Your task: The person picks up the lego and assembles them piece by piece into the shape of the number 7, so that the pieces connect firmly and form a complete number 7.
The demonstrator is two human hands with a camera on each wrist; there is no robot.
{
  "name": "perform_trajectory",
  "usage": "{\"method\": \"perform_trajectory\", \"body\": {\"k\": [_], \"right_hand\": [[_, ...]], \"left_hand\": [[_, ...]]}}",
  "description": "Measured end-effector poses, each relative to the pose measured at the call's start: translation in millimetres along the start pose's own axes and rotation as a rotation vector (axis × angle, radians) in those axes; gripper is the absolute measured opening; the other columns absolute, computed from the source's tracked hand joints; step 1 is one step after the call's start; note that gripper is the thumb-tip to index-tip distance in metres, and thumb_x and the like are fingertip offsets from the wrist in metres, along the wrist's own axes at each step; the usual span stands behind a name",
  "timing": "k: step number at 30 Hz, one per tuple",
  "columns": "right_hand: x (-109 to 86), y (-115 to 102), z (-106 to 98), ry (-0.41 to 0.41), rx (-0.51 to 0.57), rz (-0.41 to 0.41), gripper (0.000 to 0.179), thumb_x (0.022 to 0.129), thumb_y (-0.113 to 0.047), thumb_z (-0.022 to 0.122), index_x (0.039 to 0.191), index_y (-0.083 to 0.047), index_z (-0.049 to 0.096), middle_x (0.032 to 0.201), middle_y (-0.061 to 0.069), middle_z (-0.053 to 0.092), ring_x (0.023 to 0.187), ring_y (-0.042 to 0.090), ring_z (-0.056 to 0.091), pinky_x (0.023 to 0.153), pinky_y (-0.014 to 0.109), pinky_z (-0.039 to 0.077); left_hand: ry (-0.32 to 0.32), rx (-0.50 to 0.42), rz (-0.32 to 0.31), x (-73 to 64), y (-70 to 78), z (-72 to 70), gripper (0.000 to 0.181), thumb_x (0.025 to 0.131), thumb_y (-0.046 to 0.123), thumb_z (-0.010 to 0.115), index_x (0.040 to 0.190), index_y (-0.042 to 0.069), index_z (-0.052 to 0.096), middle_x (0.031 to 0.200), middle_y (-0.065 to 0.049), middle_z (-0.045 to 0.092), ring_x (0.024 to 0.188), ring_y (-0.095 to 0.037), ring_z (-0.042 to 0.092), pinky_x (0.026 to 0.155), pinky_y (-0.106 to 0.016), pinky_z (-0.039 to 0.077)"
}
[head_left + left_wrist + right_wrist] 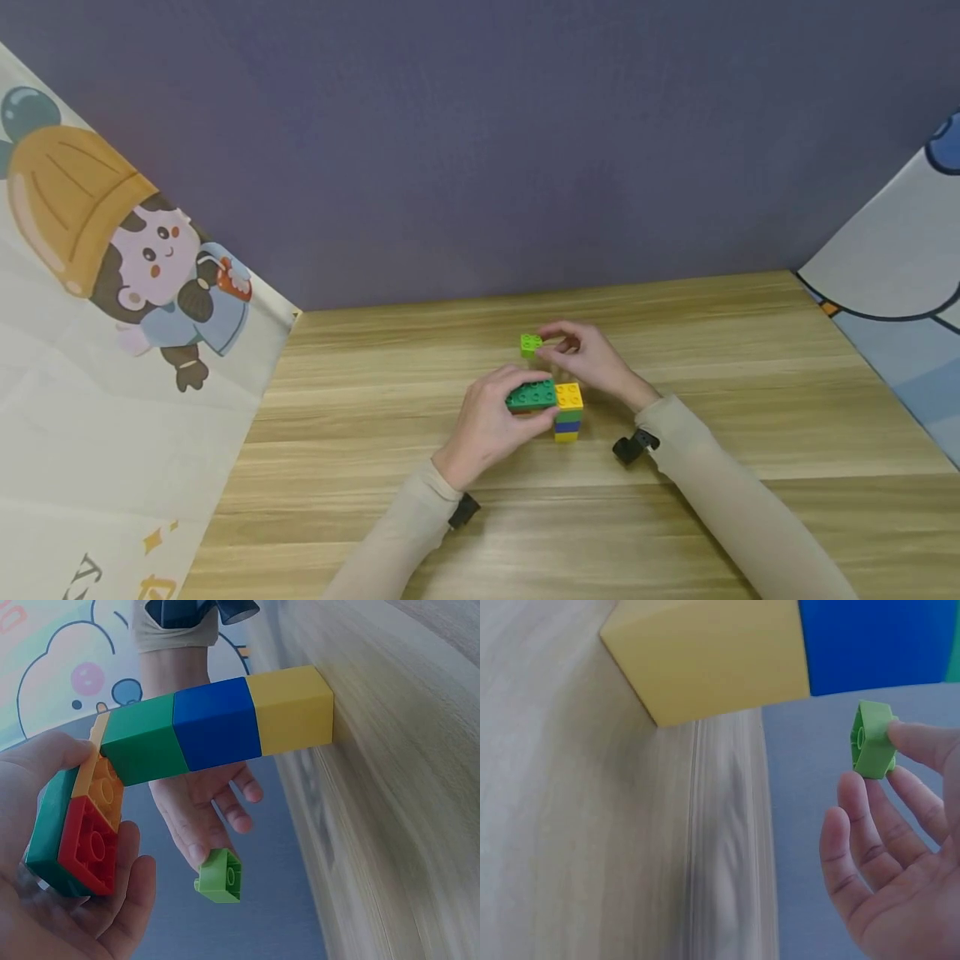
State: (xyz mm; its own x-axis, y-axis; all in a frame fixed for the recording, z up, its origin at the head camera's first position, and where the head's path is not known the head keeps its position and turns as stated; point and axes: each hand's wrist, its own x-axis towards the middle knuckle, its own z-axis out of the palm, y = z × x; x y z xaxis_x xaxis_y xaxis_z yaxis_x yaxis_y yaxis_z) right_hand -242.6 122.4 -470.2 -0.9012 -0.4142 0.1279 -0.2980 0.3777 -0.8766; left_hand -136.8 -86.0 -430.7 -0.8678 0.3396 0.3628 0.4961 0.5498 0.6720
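A toy-brick tower of yellow [292, 711], blue [217, 724] and green [146, 739] bricks stands upright on the table. On top is an orange-yellow brick [568, 395] that juts out toward the left. A dark green brick [534, 393] lies over the jutting part, and a red brick [88, 847] is under its outer end. My left hand [487, 423] grips the dark green brick, thumb on one side and fingers on the other. Just beyond the tower, my right hand [588, 358] pinches a small lime green brick [530, 345], held apart from the tower, hollow underside showing in both wrist views.
The wood-grain table [360, 467] runs back to a purple-grey panel [480, 167]. A cartoon-printed white sheet [67, 400] borders the left, and another printed sheet [900, 258] the right. Each sleeve carries a small black wrist camera [636, 447].
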Motion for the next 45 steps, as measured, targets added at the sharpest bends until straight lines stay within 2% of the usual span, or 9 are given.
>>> {"method": "perform_trajectory", "body": {"k": [8,15,22,31,37,45], "right_hand": [[-4.6,-4,-2,0.011,0.003,0.039,0.039,0.100,-0.031,0.077,0.135,-0.014,0.071,0.128,0.010,0.075,0.098,0.024,0.071,0.077,0.037,0.060],[-9.1,-6,-5,0.016,0.012,0.035,0.040,0.100,-0.032,0.077,0.135,-0.013,0.071,0.129,0.011,0.075,0.097,0.024,0.071,0.080,0.038,0.059],[-14.4,-7,-9,0.025,0.010,0.049,0.041,0.099,-0.033,0.078,0.136,-0.014,0.071,0.127,0.011,0.075,0.096,0.023,0.071,0.077,0.034,0.058],[-19.8,-6,-11,0.030,0.017,0.023,0.039,0.100,-0.030,0.077,0.135,-0.013,0.072,0.129,0.013,0.075,0.097,0.023,0.071,0.079,0.034,0.058],[-24.8,-5,-12,0.055,0.025,0.019,0.039,0.100,-0.029,0.078,0.135,-0.013,0.072,0.128,0.012,0.075,0.095,0.021,0.072,0.074,0.031,0.059],[-33.1,-5,-14,0.066,0.030,0.047,0.038,0.100,-0.031,0.077,0.135,-0.016,0.072,0.125,0.012,0.075,0.093,0.018,0.071,0.071,0.043,0.062]], "left_hand": [[0.002,0.010,0.013,-0.1,1.1,-0.3,0.043,0.088,0.027,0.088,0.127,0.011,0.077,0.121,-0.003,0.079,0.101,-0.016,0.074,0.083,-0.026,0.059],[0.013,0.017,0.024,-0.1,1.1,-0.4,0.043,0.088,0.026,0.088,0.126,0.011,0.077,0.121,-0.003,0.079,0.104,-0.017,0.074,0.086,-0.028,0.060],[0.014,0.010,0.022,0.4,0.6,1.3,0.043,0.087,0.026,0.089,0.126,0.011,0.078,0.121,-0.002,0.079,0.105,-0.016,0.074,0.087,-0.029,0.061],[0.015,0.011,0.029,0.5,-0.1,1.9,0.043,0.088,0.026,0.088,0.127,0.014,0.078,0.120,-0.002,0.079,0.102,-0.014,0.074,0.084,-0.026,0.060],[0.019,0.017,0.034,0.8,-1.0,1.5,0.043,0.088,0.027,0.088,0.128,0.015,0.078,0.118,-0.001,0.079,0.100,-0.014,0.073,0.083,-0.024,0.059],[0.013,0.014,0.024,-0.1,-0.6,0.5,0.043,0.088,0.028,0.089,0.128,0.016,0.078,0.118,0.000,0.078,0.103,-0.013,0.073,0.085,-0.026,0.060]]}}
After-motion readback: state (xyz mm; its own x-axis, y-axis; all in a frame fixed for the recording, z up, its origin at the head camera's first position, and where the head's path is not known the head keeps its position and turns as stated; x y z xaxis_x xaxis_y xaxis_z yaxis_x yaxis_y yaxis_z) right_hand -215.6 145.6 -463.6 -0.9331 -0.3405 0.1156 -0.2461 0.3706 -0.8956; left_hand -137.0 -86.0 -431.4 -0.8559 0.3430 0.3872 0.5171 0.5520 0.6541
